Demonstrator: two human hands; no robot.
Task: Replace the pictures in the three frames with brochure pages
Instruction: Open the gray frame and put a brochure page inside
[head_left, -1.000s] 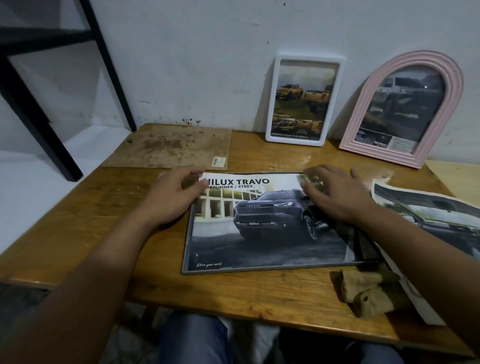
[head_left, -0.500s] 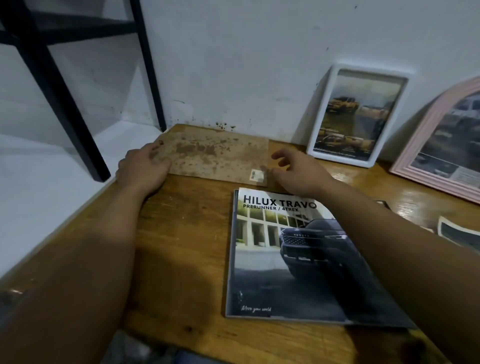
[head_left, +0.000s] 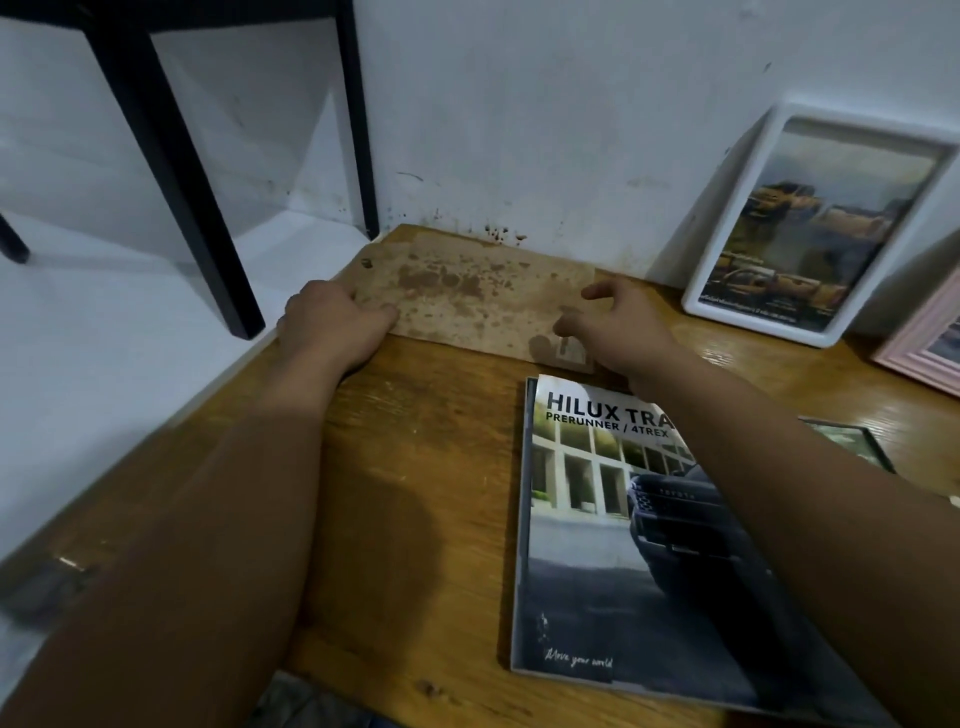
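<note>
A brown stained backing board (head_left: 467, 301) lies flat at the table's far left corner. My left hand (head_left: 332, 322) grips its left edge, fingers curled over the top. My right hand (head_left: 623, 327) holds its right edge near a small sticker, thumb and fingertips on the board. A Hilux Travo brochure (head_left: 582, 519) lies closed below the board, partly under my right forearm. A white frame (head_left: 857, 129) with a truck picture leans on the wall at the right. Beside it, the corner of a pink frame (head_left: 919, 353) shows at the image edge.
The wooden table (head_left: 415, 467) meets a white wall at the back. Black metal legs (head_left: 171, 171) of a stand rise beyond the table's left edge. A dark flat pane or frame (head_left: 852, 441) peeks out behind my right forearm.
Both hands left the brochure and went to the backing board, one to each end. The view swung left, hiding most of the pink frame and the torn page.
</note>
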